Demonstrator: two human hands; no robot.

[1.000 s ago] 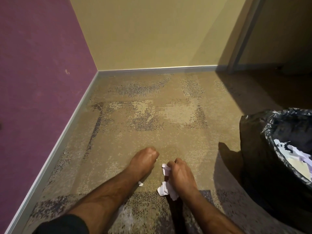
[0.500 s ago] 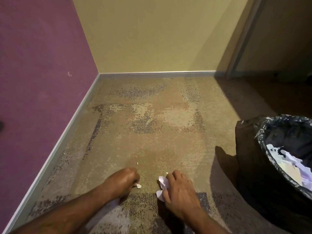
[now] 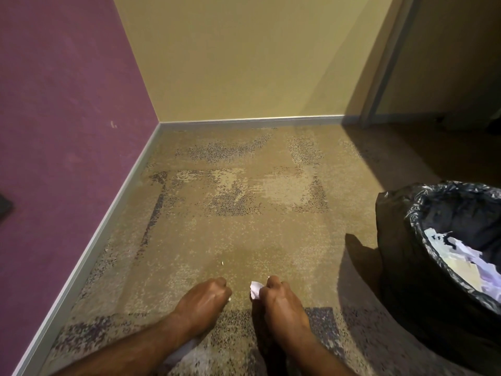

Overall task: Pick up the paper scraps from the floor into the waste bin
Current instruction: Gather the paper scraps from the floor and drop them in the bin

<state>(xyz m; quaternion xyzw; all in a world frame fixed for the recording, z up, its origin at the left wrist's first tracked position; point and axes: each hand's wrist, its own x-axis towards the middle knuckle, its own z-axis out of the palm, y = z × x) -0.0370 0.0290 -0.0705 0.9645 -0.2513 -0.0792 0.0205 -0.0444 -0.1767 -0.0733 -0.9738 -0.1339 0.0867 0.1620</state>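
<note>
Nearly done, I reckon: the bin (image 3: 406,223) holds paper, the right hand (image 3: 282,302) clutches scraps (image 3: 254,290), the left hand (image 3: 203,299) pinches a bit, one fleck (image 3: 222,263) remains on the carpet.

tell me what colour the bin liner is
Black, glossy plastic bin liner; the head view, the only one, shows it at right.

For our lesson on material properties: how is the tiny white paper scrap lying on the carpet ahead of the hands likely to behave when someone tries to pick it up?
The scrap is a thin sliver, so it is probably very light and may shift at a brush. It lies flat on the textured carpet, so it likely needs a fingertip pinch. Like the crumpled paper in the right hand, it should bend easily.
</note>
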